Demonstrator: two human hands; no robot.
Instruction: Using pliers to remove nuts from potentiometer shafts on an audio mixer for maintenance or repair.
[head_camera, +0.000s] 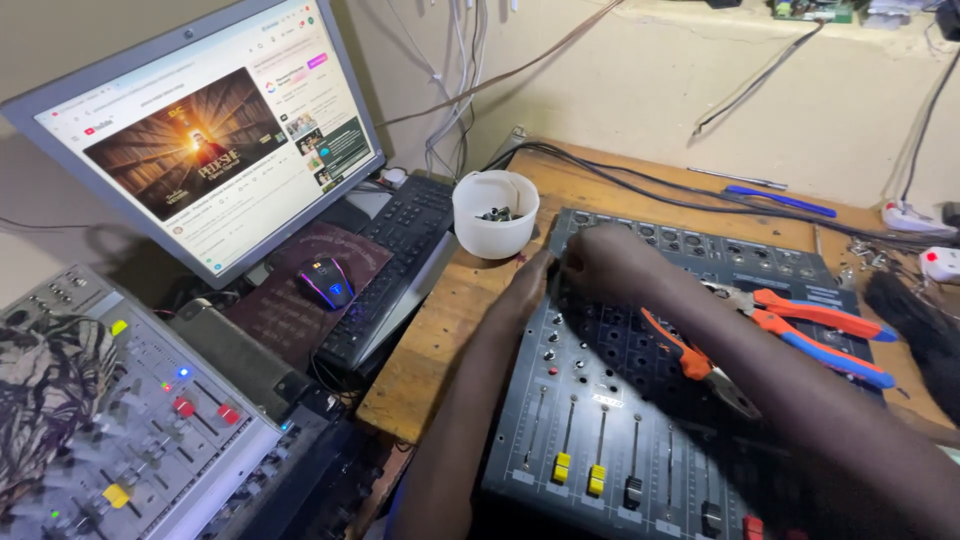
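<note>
Mixer (640, 400): dark grey-blue audio board, laid flat under both hands, rows of small knobs, yellow and black faders at the near edge.
Touched spot: upper left corner, beneath the fingertips.
Cup (495, 213): white, upright, just beyond the hands, small dark parts inside.

The worktop (440, 330) is made of light brown wood. A big grey sound mixer (640, 400) lies flat on it and covers most of it. A white cup (495, 215) stands near the back edge, just beside the mixer. Black cables (640, 185), a blue pen (780, 201) and a thin metal rod (735, 178) lie along the back.
</note>
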